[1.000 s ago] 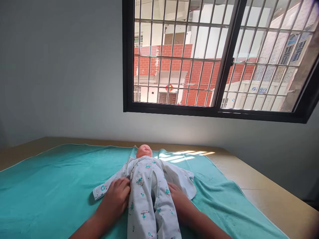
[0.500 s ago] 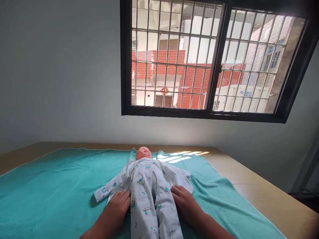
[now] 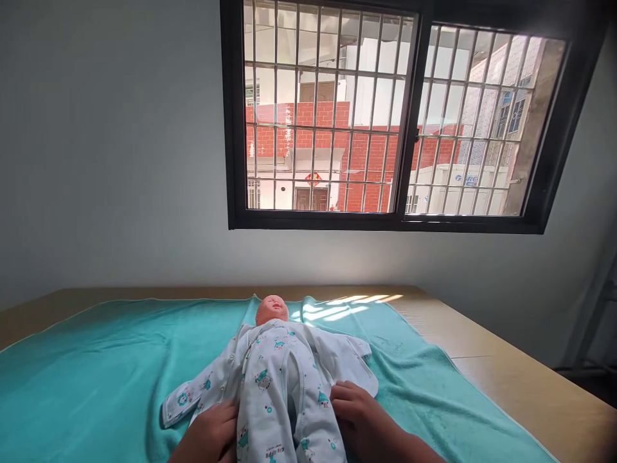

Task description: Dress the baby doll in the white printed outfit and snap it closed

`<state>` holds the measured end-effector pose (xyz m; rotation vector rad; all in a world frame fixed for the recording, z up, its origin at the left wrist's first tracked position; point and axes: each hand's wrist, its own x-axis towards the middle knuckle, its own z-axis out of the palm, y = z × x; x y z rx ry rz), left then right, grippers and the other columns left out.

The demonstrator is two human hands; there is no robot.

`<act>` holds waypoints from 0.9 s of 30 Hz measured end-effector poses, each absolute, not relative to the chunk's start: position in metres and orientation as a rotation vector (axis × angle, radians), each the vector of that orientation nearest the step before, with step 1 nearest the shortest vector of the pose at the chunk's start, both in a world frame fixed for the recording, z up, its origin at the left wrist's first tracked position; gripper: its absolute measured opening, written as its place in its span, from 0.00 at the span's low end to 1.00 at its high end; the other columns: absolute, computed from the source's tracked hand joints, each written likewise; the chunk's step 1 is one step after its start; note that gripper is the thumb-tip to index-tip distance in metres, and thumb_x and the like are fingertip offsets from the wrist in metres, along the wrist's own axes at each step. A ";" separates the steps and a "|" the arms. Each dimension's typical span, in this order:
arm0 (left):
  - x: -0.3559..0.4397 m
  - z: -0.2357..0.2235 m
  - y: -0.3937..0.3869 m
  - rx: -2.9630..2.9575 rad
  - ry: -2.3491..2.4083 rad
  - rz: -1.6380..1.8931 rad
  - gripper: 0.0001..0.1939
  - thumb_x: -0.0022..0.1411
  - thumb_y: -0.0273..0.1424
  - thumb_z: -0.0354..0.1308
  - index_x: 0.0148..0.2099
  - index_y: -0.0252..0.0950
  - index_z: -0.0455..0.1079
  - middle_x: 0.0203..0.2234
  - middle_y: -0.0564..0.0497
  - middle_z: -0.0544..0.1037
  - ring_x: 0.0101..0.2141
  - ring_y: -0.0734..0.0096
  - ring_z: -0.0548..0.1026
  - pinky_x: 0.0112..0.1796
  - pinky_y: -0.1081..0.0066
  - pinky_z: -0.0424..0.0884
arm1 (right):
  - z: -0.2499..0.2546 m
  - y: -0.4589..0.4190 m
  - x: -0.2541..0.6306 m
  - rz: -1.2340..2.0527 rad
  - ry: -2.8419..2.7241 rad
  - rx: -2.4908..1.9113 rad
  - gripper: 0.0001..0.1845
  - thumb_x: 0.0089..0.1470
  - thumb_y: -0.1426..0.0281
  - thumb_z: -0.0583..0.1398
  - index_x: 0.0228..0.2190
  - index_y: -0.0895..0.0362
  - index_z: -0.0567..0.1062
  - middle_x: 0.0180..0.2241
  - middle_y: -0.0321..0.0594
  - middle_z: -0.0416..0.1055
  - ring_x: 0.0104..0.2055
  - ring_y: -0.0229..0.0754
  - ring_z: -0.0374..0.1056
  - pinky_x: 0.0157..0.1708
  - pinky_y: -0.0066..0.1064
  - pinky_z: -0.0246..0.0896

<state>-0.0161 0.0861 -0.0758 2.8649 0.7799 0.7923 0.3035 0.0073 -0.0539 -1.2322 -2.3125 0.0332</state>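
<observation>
The doll (image 3: 271,310) lies on its back in a white printed romper (image 3: 274,379) on the teal towel (image 3: 96,366) spread over the surface (image 3: 506,379). I see my left hand (image 3: 212,434) flat and loosely open against the romper's left side, and my right hand (image 3: 354,411) likewise open against its right side; neither grip closes on anything. Compared with half a second ago, both hands sit lower in view and the near sleeve has spread further out.

- baby doll (image 3: 271,310) lies face up, head farthest from the grips.
- white printed romper (image 3: 279,379) covers the doll, legs running between both grips, one empty sleeve spread beyond the left grip.
</observation>
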 end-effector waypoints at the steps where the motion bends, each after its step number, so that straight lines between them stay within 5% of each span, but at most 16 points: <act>1: -0.016 -0.077 0.086 2.866 0.763 0.793 0.12 0.60 0.30 0.48 0.33 0.42 0.74 0.28 0.47 0.79 0.30 0.65 0.76 0.31 0.71 0.71 | -0.054 0.007 0.304 0.089 -2.297 -1.228 0.14 0.60 0.72 0.51 0.25 0.55 0.71 0.30 0.39 0.71 0.34 0.38 0.65 0.36 0.28 0.58; 6: -0.019 -0.080 0.081 2.798 0.787 0.745 0.15 0.64 0.30 0.45 0.30 0.38 0.70 0.25 0.51 0.78 0.25 0.72 0.75 0.26 0.77 0.65 | -0.058 0.005 0.305 0.353 -2.214 -1.197 0.14 0.60 0.69 0.53 0.25 0.56 0.73 0.29 0.38 0.71 0.30 0.36 0.63 0.31 0.26 0.56; 11: -0.026 -0.073 0.085 2.551 1.259 1.058 0.20 0.67 0.39 0.45 0.25 0.38 0.66 0.19 0.55 0.72 0.21 0.75 0.70 0.25 0.76 0.63 | -0.058 0.015 0.320 0.372 -1.834 -1.359 0.14 0.59 0.61 0.55 0.27 0.56 0.74 0.23 0.35 0.69 0.26 0.37 0.62 0.28 0.27 0.56; 18: -0.041 -0.070 0.109 2.434 1.931 0.913 0.18 0.61 0.44 0.51 0.45 0.36 0.70 0.40 0.44 0.75 0.42 0.59 0.72 0.40 0.65 0.68 | -0.061 0.028 0.375 0.057 -1.468 -1.906 0.14 0.51 0.56 0.58 0.30 0.54 0.72 0.33 0.40 0.72 0.35 0.45 0.67 0.32 0.32 0.57; 24: -0.019 -0.065 0.089 2.593 1.996 0.514 0.25 0.62 0.37 0.50 0.59 0.34 0.63 0.52 0.41 0.71 0.52 0.56 0.68 0.48 0.58 0.64 | -0.050 0.033 0.378 0.492 -1.464 -1.831 0.14 0.43 0.58 0.61 0.20 0.56 0.68 0.23 0.36 0.68 0.29 0.43 0.63 0.29 0.32 0.54; 27: -0.012 -0.058 0.082 2.582 1.987 0.414 0.24 0.64 0.29 0.46 0.61 0.34 0.61 0.53 0.42 0.71 0.52 0.60 0.69 0.48 0.61 0.64 | -0.023 0.036 0.366 0.898 -1.185 -1.401 0.15 0.44 0.57 0.62 0.25 0.56 0.71 0.26 0.37 0.70 0.31 0.45 0.66 0.31 0.32 0.60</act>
